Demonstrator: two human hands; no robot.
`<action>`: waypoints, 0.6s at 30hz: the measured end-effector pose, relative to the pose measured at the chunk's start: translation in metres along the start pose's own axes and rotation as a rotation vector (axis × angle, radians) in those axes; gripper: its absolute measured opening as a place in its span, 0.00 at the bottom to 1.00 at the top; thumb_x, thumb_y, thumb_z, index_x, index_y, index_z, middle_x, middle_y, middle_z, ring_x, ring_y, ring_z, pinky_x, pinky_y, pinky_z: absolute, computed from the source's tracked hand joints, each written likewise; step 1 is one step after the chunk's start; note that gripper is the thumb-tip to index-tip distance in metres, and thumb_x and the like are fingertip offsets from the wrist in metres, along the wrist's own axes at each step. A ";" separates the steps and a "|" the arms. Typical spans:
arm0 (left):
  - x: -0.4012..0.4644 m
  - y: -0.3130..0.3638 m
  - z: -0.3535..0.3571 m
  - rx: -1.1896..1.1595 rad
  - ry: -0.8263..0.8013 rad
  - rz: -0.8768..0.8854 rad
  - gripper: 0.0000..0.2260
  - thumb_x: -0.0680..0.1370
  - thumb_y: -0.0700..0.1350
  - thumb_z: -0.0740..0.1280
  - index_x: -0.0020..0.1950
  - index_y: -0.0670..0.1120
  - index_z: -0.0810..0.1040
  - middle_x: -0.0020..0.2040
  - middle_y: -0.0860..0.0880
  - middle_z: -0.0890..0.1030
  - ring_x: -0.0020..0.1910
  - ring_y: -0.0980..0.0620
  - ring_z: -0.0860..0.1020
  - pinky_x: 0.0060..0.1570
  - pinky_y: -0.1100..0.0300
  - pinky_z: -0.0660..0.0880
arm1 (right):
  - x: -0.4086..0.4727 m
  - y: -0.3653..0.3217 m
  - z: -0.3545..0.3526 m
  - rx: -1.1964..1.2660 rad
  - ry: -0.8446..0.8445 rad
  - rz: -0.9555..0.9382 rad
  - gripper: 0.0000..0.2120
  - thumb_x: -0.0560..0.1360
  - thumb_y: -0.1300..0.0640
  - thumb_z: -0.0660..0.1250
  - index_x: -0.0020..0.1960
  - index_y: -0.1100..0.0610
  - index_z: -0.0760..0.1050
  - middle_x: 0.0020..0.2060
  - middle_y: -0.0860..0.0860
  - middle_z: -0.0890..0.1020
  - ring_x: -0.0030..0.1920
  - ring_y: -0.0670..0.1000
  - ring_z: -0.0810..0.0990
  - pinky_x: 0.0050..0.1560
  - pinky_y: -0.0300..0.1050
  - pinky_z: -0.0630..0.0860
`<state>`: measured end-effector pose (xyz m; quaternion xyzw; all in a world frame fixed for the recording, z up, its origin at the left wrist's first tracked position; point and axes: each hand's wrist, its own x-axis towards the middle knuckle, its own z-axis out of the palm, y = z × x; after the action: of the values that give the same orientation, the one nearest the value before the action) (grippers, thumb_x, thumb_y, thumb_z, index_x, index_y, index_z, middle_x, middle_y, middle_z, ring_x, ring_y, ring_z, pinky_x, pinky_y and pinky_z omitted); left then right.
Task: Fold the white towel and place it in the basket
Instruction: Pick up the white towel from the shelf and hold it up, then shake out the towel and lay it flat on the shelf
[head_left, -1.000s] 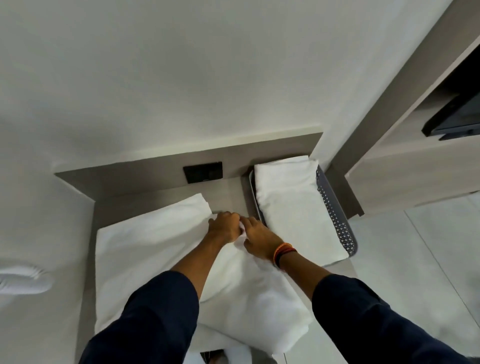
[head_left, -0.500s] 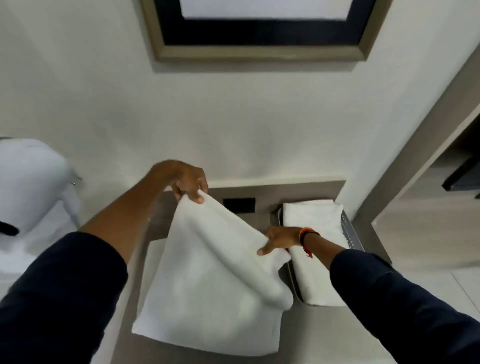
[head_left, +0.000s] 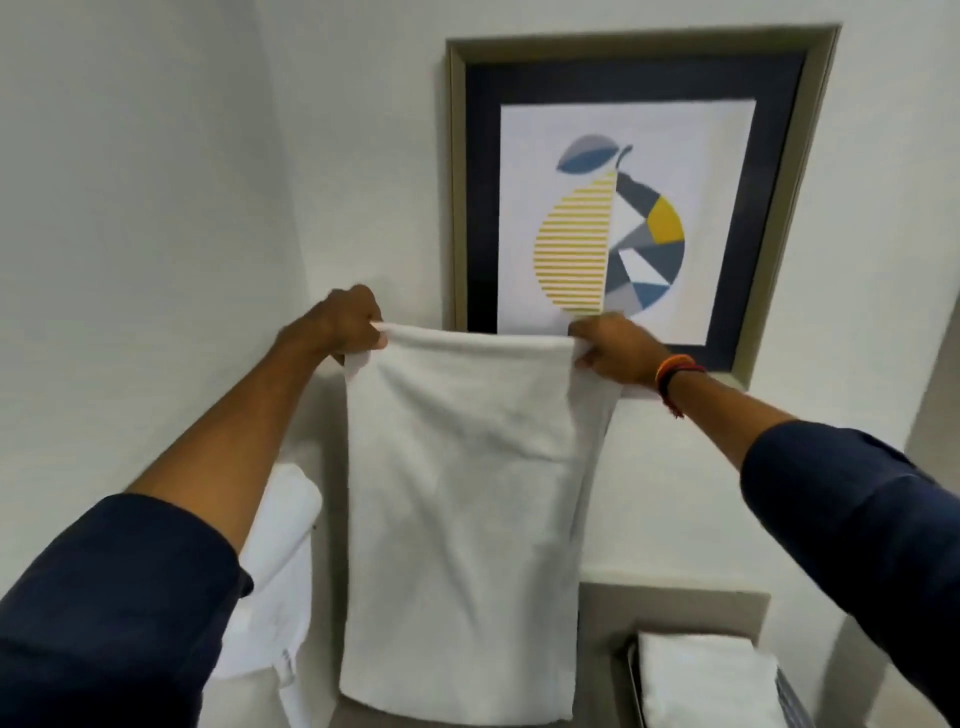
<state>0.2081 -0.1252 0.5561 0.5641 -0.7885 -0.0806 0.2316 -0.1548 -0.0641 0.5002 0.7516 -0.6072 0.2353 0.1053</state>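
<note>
The white towel (head_left: 462, 519) hangs straight down in front of me, held up in the air by its top edge. My left hand (head_left: 345, 325) pinches the top left corner and my right hand (head_left: 613, 345) pinches the top right corner. Its lower edge hangs just above the grey counter. The grey basket (head_left: 787, 696) sits at the bottom right, with a folded white towel (head_left: 701, 675) lying inside it. Most of the basket is cut off by the frame edge.
A framed pear picture (head_left: 623, 208) hangs on the wall behind the towel. A white robe-like cloth (head_left: 280, 571) hangs at the lower left, beside my left arm. The grey counter back panel (head_left: 675, 608) shows above the basket.
Both hands have lifted the towel off the counter and spread apart, so it now hangs flat and vertical. The view has tilted up toward the wall picture.
</note>
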 end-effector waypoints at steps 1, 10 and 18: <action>0.001 0.002 -0.015 -0.028 0.105 0.028 0.10 0.77 0.41 0.74 0.55 0.39 0.80 0.57 0.35 0.81 0.50 0.38 0.82 0.41 0.54 0.79 | 0.009 -0.005 -0.018 0.022 0.118 0.007 0.09 0.72 0.65 0.73 0.52 0.60 0.80 0.52 0.62 0.85 0.55 0.65 0.82 0.53 0.58 0.80; -0.013 0.016 -0.052 -0.087 0.545 0.133 0.06 0.79 0.44 0.70 0.53 0.43 0.82 0.53 0.40 0.85 0.52 0.37 0.82 0.48 0.51 0.76 | 0.024 -0.040 -0.083 -0.059 0.404 0.065 0.11 0.73 0.67 0.68 0.54 0.63 0.81 0.54 0.64 0.85 0.57 0.67 0.80 0.54 0.58 0.79; -0.001 0.017 -0.061 -0.007 0.397 0.097 0.11 0.79 0.47 0.71 0.57 0.41 0.82 0.59 0.38 0.83 0.56 0.36 0.81 0.53 0.47 0.77 | 0.027 -0.055 -0.100 -0.128 0.236 0.145 0.11 0.74 0.62 0.70 0.56 0.60 0.82 0.56 0.61 0.84 0.59 0.66 0.79 0.51 0.53 0.78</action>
<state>0.2214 -0.1102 0.6167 0.5296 -0.7532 0.0404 0.3880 -0.1201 -0.0301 0.6067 0.6646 -0.6570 0.2899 0.2065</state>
